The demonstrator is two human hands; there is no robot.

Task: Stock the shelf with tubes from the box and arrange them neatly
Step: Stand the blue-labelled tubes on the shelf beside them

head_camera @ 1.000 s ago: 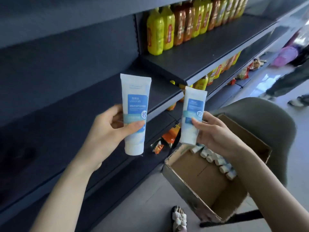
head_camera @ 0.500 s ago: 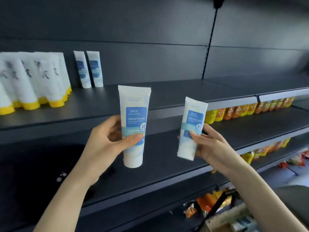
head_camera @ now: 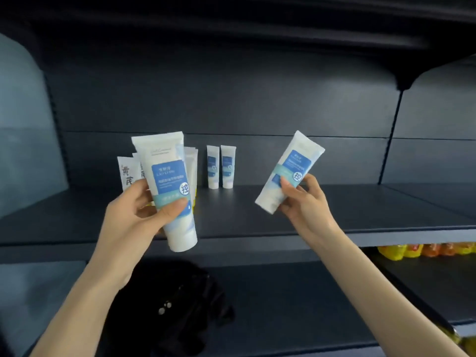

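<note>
The left hand (head_camera: 139, 215) curls its fingers and thumb round a glossy white tube (head_camera: 168, 181), cap down, centre-left. The right hand (head_camera: 306, 202) pinches a tilted tube (head_camera: 289, 171) (same blue label) centre-right. Behind them, two matching tubes (head_camera: 220, 167) stand upright on the matte dark shelf (head_camera: 347, 215).

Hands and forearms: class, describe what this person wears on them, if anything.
Nothing shows on either. The left hand and right hand are bare: no gloves, rings, watch or bracelet. Both forearms are uncovered to the frame's edge; no sleeve is in view.
</note>
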